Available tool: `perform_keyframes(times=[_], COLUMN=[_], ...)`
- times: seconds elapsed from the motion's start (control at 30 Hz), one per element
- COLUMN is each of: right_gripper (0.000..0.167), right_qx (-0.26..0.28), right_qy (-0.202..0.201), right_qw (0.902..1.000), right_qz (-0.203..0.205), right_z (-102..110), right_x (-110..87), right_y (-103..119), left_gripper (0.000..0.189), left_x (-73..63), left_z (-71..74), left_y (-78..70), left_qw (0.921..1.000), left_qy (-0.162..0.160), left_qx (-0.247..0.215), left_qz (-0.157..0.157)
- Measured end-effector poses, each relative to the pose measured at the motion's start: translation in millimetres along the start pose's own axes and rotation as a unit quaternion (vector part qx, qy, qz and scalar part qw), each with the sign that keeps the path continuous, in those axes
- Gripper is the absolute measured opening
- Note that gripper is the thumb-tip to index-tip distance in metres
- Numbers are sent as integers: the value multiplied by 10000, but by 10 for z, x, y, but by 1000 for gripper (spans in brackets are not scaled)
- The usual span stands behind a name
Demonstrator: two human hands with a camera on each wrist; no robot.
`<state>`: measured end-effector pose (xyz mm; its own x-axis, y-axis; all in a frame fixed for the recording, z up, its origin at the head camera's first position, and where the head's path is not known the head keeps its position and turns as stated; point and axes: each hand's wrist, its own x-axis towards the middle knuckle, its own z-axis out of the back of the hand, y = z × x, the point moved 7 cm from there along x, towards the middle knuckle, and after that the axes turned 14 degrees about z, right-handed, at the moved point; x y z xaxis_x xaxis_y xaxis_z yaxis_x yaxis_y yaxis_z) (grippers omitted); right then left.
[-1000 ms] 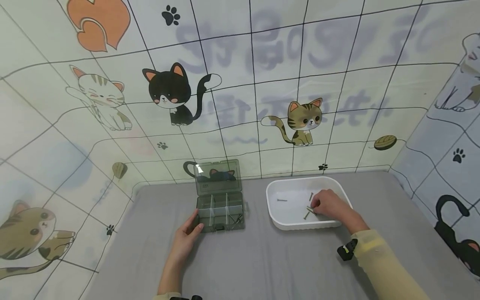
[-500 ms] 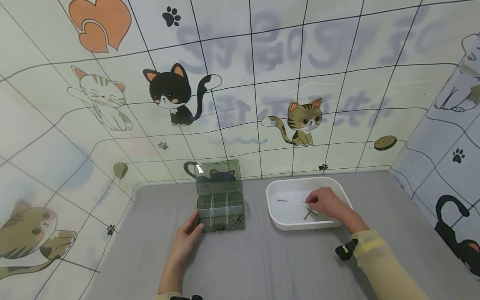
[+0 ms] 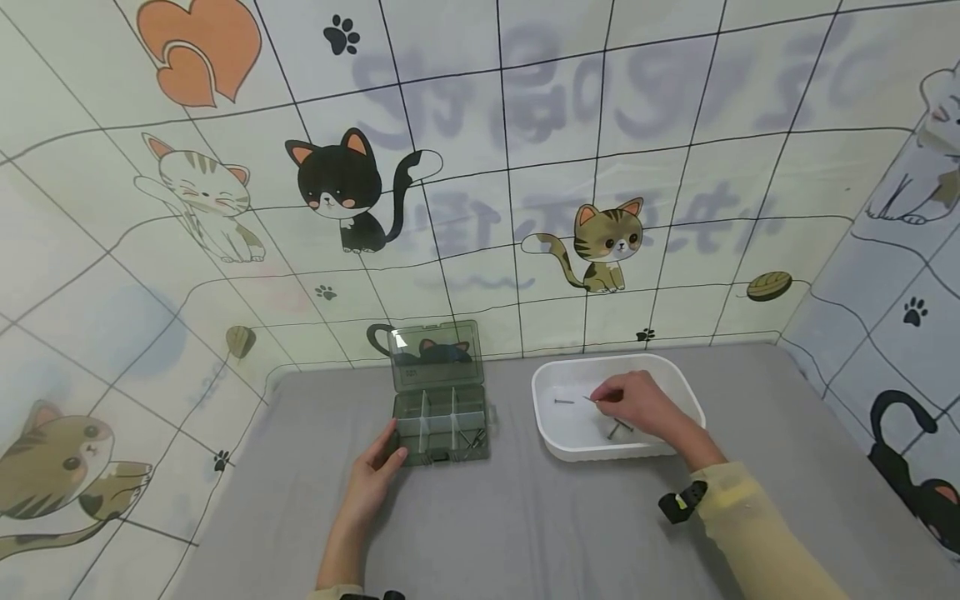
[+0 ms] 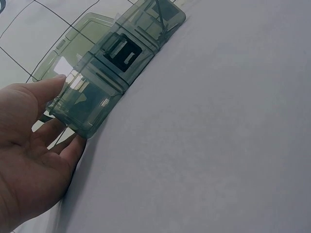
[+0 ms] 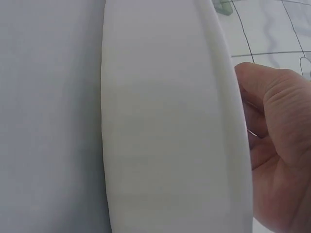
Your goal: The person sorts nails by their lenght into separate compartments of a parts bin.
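Observation:
A green see-through compartment box [image 3: 440,458] stands on the table with its lid [image 3: 435,354] raised. Several screws [image 3: 474,438] lie in its front right compartment. My left hand [image 3: 372,471] holds the box's left end; in the left wrist view, the thumb [image 4: 51,90] is on the rim and the fingers are against the end wall. Over the white tray [image 3: 551,433], my right hand [image 3: 637,402] pinches a screw [image 3: 588,399] between thumb and fingertips. Other screws [image 3: 564,402] lie in the tray. In the right wrist view, the tray wall [image 5: 165,121] hides the fingertips.
A grey cloth [image 3: 525,525] covers the table. Behind it and at both sides hangs a white sheet [image 3: 480,292] with grid lines and printed cats. A strip of table separates box and tray.
My right hand has picked a screw from the tray floor and moved left with it, still over the tray. The left hand and the box have stayed put.

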<state>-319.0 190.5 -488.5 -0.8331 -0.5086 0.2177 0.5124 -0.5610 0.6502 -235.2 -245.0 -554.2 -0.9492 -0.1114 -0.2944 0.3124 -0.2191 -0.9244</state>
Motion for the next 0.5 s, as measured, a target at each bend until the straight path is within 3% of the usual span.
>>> perform_keyframes(times=[0.5], right_gripper=[14], right_qx=[930], right_qy=[-49], right_qw=[9946], right_qz=[468], right_z=[-230], right_x=[221], right_y=[303], left_gripper=[57], left_x=[-19], left_z=[9], left_y=[-19], left_qw=[10000], left_qy=[-28], left_qx=[36], left_qz=[-39])
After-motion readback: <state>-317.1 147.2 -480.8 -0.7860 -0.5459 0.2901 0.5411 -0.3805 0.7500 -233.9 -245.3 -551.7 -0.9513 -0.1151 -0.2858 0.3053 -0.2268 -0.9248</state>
